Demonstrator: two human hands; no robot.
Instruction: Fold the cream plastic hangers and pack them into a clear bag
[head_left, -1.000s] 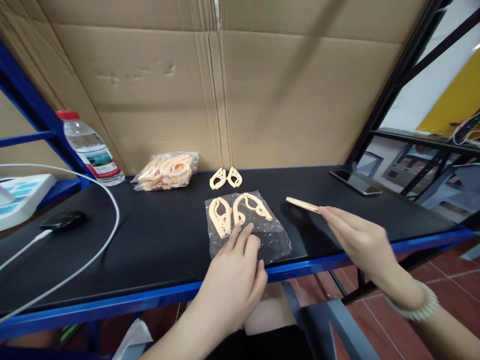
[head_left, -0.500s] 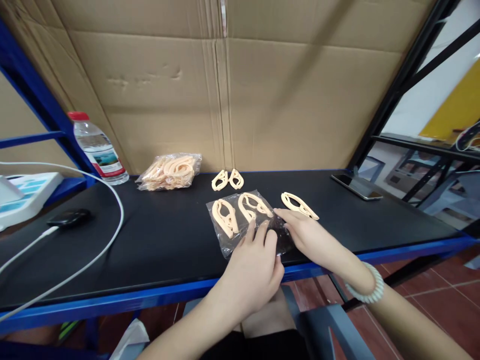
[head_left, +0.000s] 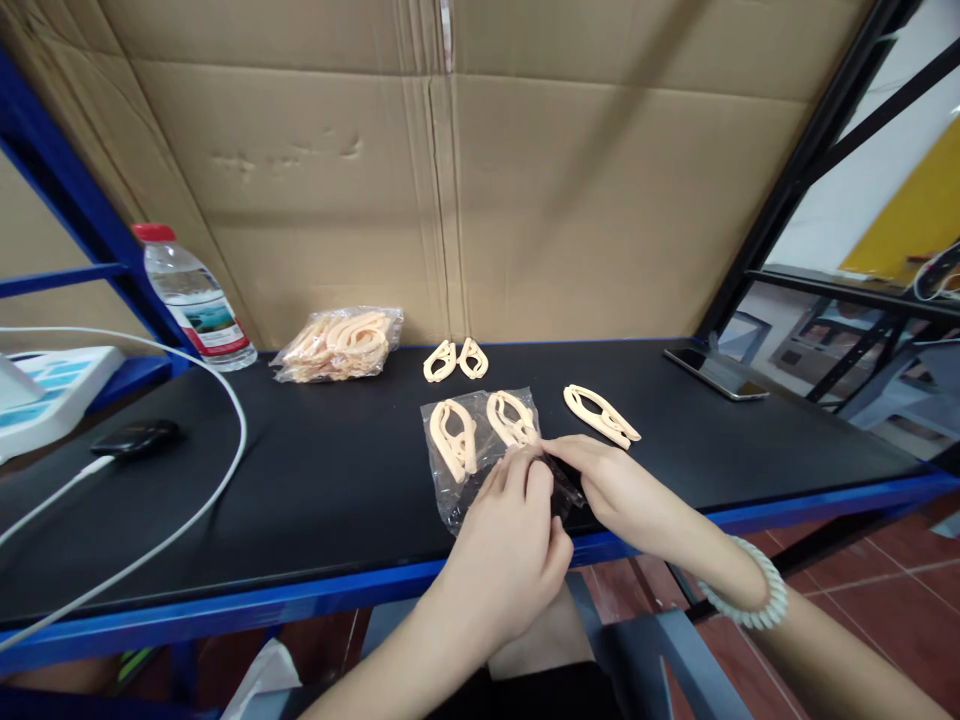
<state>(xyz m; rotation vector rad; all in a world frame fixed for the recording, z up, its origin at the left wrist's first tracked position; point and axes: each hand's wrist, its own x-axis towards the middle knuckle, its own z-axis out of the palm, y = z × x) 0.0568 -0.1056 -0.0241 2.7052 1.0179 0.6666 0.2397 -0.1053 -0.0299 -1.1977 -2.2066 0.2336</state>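
Observation:
Two cream folding hangers, a left one (head_left: 453,440) and a right one (head_left: 511,418), lie side by side in a clear plastic bag (head_left: 486,462) near the table's front. My left hand (head_left: 510,545) is closed at the bag's lower part, fingers bent together just below the right hanger; its fingertips are partly hidden. From the right, my right hand (head_left: 616,488) pinches the bag's right side, thumb hidden, fingertips touching the lower end of that hanger. A loose folded hanger (head_left: 601,415) lies just beyond my right hand. Two more hanger pieces (head_left: 455,360) stand farther back, side by side.
A bag of several cream hangers (head_left: 339,345) and a water bottle (head_left: 196,300) stand at the back left. A white cable (head_left: 238,450) loops past a black device (head_left: 136,437). A phone (head_left: 716,374) lies back right. Cardboard (head_left: 585,210) walls the rear.
The right hanger in the bag has turned more upright. My right hand has drawn the bag's right side inward and toward me; my left hand has shifted slightly nearer.

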